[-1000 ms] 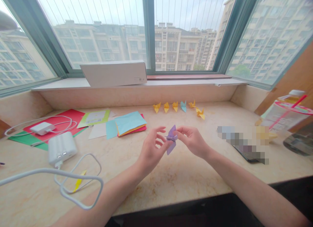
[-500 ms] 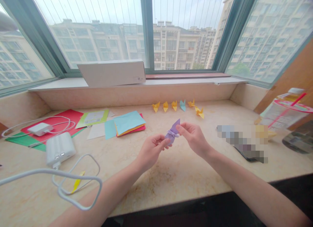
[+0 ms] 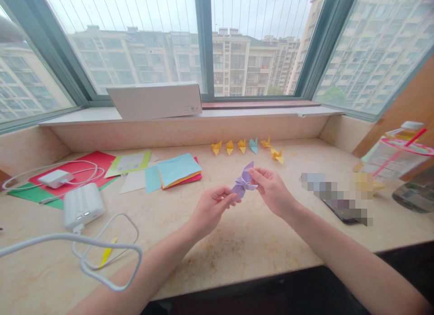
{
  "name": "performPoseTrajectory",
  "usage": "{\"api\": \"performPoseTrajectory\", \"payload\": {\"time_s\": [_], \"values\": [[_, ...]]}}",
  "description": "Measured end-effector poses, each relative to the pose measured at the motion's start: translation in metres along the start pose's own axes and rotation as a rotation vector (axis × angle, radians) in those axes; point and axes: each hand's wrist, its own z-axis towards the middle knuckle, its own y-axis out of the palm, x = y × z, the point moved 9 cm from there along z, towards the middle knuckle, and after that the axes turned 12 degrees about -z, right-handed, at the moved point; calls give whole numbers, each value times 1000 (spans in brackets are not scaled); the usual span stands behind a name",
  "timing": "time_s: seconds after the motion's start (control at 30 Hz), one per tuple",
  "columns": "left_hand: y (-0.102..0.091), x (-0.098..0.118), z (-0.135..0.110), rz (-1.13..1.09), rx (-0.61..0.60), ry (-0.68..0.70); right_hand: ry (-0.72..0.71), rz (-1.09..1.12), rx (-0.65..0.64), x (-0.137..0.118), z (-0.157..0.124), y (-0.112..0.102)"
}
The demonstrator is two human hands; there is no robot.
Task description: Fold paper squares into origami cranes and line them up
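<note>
A small purple folded paper crane [image 3: 243, 184] hangs between both hands above the marble counter [image 3: 257, 242]. My left hand [image 3: 212, 208] pinches its lower left tip with thumb and fingers closed. My right hand [image 3: 273, 190] pinches its upper right side, fingers curled round it. A row of several small folded cranes [image 3: 247, 148], yellow with one blue, stands farther back near the wall.
A stack of coloured paper sheets [image 3: 172, 171] lies to the left, with red and green sheets [image 3: 57, 179] beyond. A white power bank [image 3: 83, 206] and looping cables [image 3: 101, 256] sit at the left. A white box [image 3: 156, 100] rests on the sill. A cup with a pink straw [image 3: 395, 159] stands right.
My left hand went from spread fingers to a pinch on the crane. The crane rose a little and its wings spread apart.
</note>
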Motion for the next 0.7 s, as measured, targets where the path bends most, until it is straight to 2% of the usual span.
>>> {"api": "performPoseTrajectory", "payload": {"time_s": [0.17, 0.3, 0.47, 0.7], "values": [[2, 3, -1, -6, -19, -10, 96, 203, -114, 6, -1, 12], [2, 3, -3, -45, -17, -13, 140, 232, -178, 10, -1, 16], [0, 0, -2, -51, 8, -22, 80, 69, -168, 4, 0, 9], [1, 1, -2, -35, 8, -26, -15, -275, -189, -5, -3, 12]]}}
